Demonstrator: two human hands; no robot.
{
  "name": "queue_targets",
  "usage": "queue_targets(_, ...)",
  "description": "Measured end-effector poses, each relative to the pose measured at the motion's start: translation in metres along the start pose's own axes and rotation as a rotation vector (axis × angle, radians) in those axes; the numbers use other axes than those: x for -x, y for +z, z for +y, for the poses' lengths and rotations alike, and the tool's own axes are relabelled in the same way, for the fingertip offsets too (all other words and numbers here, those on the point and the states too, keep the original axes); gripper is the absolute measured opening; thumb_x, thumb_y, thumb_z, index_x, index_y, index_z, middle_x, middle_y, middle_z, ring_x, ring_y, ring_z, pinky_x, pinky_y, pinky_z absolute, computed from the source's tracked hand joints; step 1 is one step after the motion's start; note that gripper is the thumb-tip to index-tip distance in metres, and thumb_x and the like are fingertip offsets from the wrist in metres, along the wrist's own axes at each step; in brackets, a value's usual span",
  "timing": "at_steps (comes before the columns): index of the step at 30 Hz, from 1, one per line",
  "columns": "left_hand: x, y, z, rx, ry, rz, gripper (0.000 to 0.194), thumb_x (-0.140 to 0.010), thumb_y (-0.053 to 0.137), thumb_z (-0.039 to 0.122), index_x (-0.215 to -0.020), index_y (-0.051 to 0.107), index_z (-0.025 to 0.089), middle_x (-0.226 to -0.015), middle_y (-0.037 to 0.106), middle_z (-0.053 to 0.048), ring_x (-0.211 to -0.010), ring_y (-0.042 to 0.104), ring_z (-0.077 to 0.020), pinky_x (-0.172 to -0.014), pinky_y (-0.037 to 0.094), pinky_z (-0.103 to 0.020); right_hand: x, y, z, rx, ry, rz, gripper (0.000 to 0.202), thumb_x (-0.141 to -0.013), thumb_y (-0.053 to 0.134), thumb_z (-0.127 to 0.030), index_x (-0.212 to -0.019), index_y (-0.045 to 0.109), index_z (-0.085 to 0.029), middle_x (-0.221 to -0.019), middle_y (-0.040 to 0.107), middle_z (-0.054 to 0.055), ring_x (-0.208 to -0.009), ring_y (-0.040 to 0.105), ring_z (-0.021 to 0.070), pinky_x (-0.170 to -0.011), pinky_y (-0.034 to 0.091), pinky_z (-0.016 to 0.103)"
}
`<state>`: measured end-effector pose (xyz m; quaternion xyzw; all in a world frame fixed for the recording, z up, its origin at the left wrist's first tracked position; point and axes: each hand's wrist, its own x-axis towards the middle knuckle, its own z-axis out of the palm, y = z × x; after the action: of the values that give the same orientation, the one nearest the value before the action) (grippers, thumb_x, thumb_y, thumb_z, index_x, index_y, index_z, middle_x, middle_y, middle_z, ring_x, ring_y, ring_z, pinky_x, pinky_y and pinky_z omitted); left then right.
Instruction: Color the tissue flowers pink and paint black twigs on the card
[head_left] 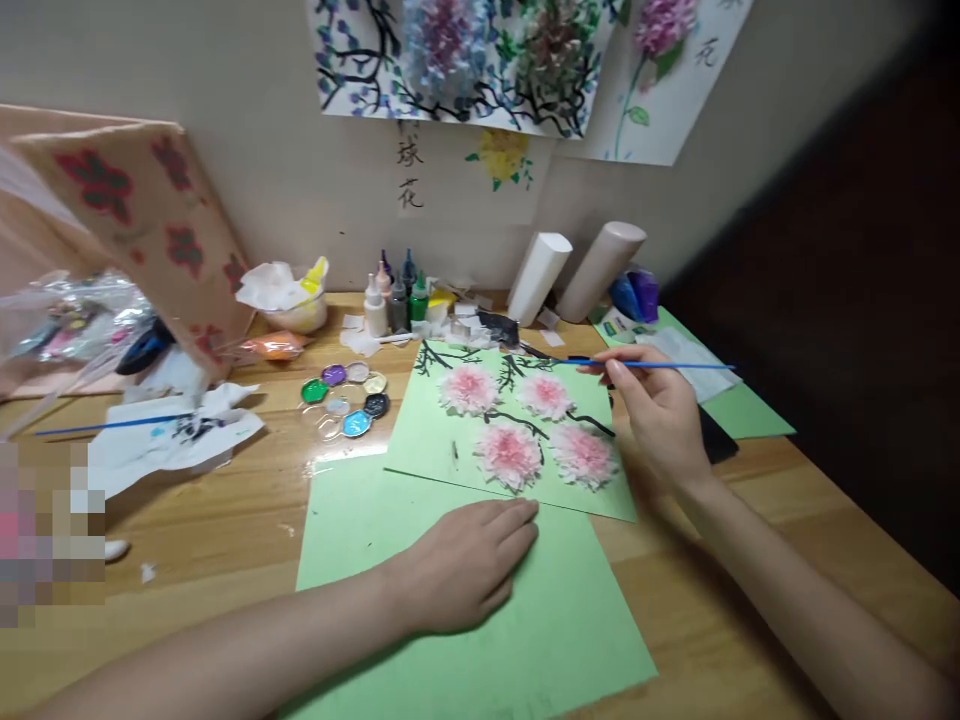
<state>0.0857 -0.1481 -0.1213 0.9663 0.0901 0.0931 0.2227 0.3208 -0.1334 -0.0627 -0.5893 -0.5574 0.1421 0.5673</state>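
My right hand (pixel 660 425) is closed round a thin blue paintbrush (pixel 697 366), held nearly level over the upper part of a light green sheet (pixel 420 450). The brush tip is near black painted branches at the sheet's top edge. Several pink-and-white paper flowers (pixel 510 452) sit on this sheet, with more black branches beside them. Palm down, my left hand (pixel 472 565) lies on a second green sheet (pixel 577 620) beneath, its fingertips by the lower edge of the flower sheet. A paint palette (pixel 337 406) with several colour wells stands to the left of the flower sheet.
Another blue brush (pixel 112 425) rests on stained white paper (pixel 150 455) at the left. Small paint bottles (pixel 397 305), paper scraps and two upright cylinders (pixel 540 278) line the wall. A bowl with tissue (pixel 292 305) stands behind the palette. Flower pictures (pixel 465 60) hang above.
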Motion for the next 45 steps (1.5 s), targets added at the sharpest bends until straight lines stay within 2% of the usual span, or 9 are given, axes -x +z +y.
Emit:
queue_targets(4,-0.001,-0.001,0.000,0.035,-0.029,-0.042,0.049,-0.082,0.042,0.015,-0.131,0.036,0.014,-0.141,0.037,-0.010,-0.128,0.038,-0.0216,-0.105,0.037,-0.036,0.035,-0.026,0.030,0.045,0.031,0.110,0.013,-0.087,0.049,-0.032,-0.085,0.056,-0.021,-0.082,0.058,0.003,-0.074,0.058,0.0155,-0.066,0.046,0.029)
queue_targets(8,-0.003,-0.002,0.000,0.014,-0.059,-0.079,0.053,-0.082,0.039,0.011,-0.134,0.034,0.017,-0.143,0.035,-0.007,-0.127,0.038,-0.0213,-0.102,0.041,-0.037,0.050,-0.034,0.036,0.072,-0.057,0.061,0.018,-0.091,0.041,-0.032,-0.084,0.054,-0.021,-0.080,0.056,0.003,-0.077,0.056,0.0160,-0.070,0.046,0.031)
queue_targets(15,-0.005,0.000,-0.005,-0.046,-0.051,-0.098,0.052,-0.084,0.036,0.010,-0.135,0.034,0.018,-0.145,0.033,-0.005,-0.126,0.040,-0.0203,-0.101,0.042,-0.035,0.054,-0.032,0.035,0.173,-0.062,-0.155,0.019,-0.093,0.037,-0.028,-0.088,0.055,-0.021,-0.081,0.058,0.004,-0.080,0.056,0.0170,-0.072,0.044,0.032)
queue_targets(18,-0.005,0.001,-0.006,-0.055,-0.049,-0.103,0.051,-0.084,0.036,0.010,-0.135,0.034,0.018,-0.144,0.033,-0.005,-0.126,0.040,-0.0201,-0.101,0.042,-0.035,0.056,-0.028,0.033,0.200,-0.092,-0.191,0.020,-0.093,0.037,-0.025,-0.085,0.054,-0.021,-0.080,0.060,0.004,-0.080,0.056,0.0168,-0.071,0.044,0.031)
queue_targets(33,-0.008,-0.002,-0.003,-0.012,-0.034,-0.079,0.050,-0.083,0.038,0.010,-0.133,0.037,0.017,-0.141,0.038,-0.007,-0.125,0.041,-0.0206,-0.102,0.042,-0.037,0.058,-0.023,0.033,0.290,-0.097,-0.196,0.017,-0.092,0.039,-0.025,-0.085,0.053,-0.021,-0.078,0.060,0.003,-0.078,0.056,0.0171,-0.070,0.043,0.031)
queue_targets(45,-0.008,-0.004,-0.002,0.002,-0.035,-0.064,0.049,-0.083,0.038,0.010,-0.132,0.039,0.017,-0.140,0.040,-0.007,-0.124,0.042,-0.0206,-0.103,0.041,-0.037,0.055,-0.025,0.034,0.372,-0.173,-0.210,0.015,-0.091,0.039,-0.020,-0.086,0.052,-0.021,-0.077,0.060,0.004,-0.078,0.054,0.0183,-0.070,0.042,0.033)
